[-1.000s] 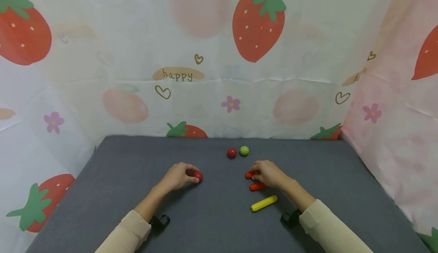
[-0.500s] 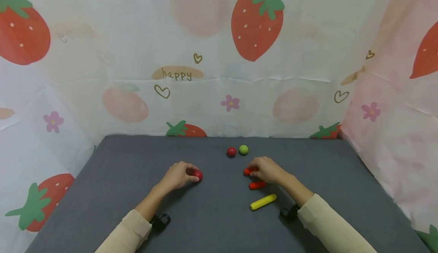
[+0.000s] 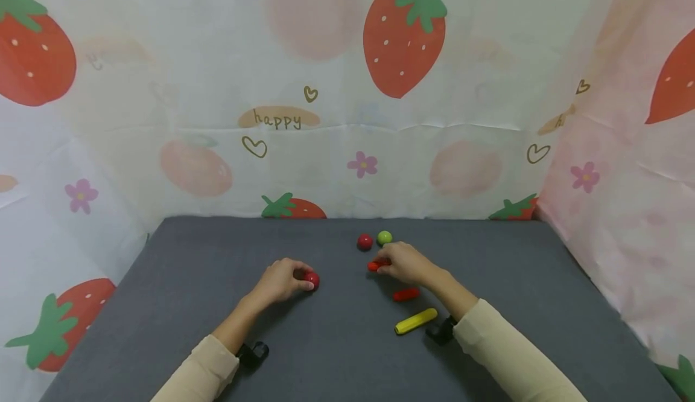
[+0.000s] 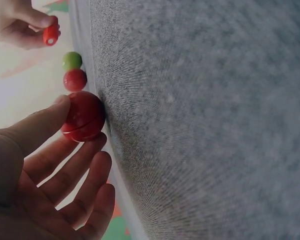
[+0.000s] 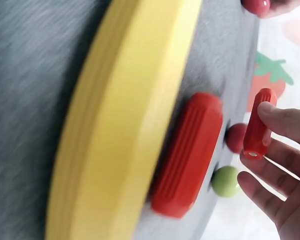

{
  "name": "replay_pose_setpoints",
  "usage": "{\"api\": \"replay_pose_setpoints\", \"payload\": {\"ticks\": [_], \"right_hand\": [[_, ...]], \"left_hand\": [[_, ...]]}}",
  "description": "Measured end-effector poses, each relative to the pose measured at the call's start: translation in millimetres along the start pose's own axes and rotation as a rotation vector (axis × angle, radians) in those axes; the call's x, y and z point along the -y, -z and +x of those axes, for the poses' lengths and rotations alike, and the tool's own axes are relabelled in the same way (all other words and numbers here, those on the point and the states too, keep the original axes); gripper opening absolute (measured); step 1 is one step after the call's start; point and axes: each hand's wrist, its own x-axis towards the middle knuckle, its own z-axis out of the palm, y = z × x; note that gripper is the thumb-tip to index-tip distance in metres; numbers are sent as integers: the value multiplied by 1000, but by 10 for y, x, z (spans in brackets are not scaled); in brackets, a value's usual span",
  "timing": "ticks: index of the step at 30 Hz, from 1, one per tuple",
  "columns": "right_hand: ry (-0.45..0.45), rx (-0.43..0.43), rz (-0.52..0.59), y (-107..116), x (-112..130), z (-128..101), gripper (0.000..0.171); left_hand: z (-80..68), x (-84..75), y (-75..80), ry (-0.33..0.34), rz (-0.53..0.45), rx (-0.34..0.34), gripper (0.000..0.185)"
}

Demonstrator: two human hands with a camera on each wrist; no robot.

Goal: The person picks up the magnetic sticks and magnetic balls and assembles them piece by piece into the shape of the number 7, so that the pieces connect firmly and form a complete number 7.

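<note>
My left hand (image 3: 281, 281) holds a glossy red ball (image 3: 312, 280) between thumb and fingertips. In the left wrist view this ball (image 4: 85, 116) rests against the grey cloth and has a thin seam round it. My right hand (image 3: 409, 263) pinches a short red ribbed stick (image 3: 374, 266) between thumb and fingers. The right wrist view shows that stick (image 5: 259, 125) raised off the cloth, a small hole in its near end. A matching red stick (image 3: 406, 294) lies below the right hand, and a longer yellow faceted stick (image 3: 415, 321) lies nearer me.
At the back of the grey cloth-covered table (image 3: 212, 245), another red ball (image 3: 365, 242) stands beside a green ball (image 3: 384, 238), just beyond the right hand. A strawberry-print curtain (image 3: 326, 166) hangs behind the table's back edge and along its sides.
My right hand has lifted its red stick and carried it left and slightly away from me, apart from the other red stick. The left hand stays on its ball.
</note>
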Motion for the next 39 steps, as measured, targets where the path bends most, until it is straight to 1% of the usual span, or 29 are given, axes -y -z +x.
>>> {"api": "replay_pose_setpoints", "payload": {"ticks": [6,13,18,25,30,39], "right_hand": [[33,-8,-17,-10,88,103,18],[64,3,-21,-63,188,242,18],[78,17,-24,-104,272,328,18],[85,36,-7,-188,408,409,20],[84,57,-14,-267,477,457,20],[117,60,-33,-347,582,538,18]], "left_hand": [[9,-28,-11,2,-1,6,32],[16,-33,-18,8,6,-3,32],[9,-34,-19,18,-6,9,33],[12,-42,-14,35,-20,24,33],[14,-40,-15,31,-10,25,31],[12,-36,-24,41,-18,26,31]]}}
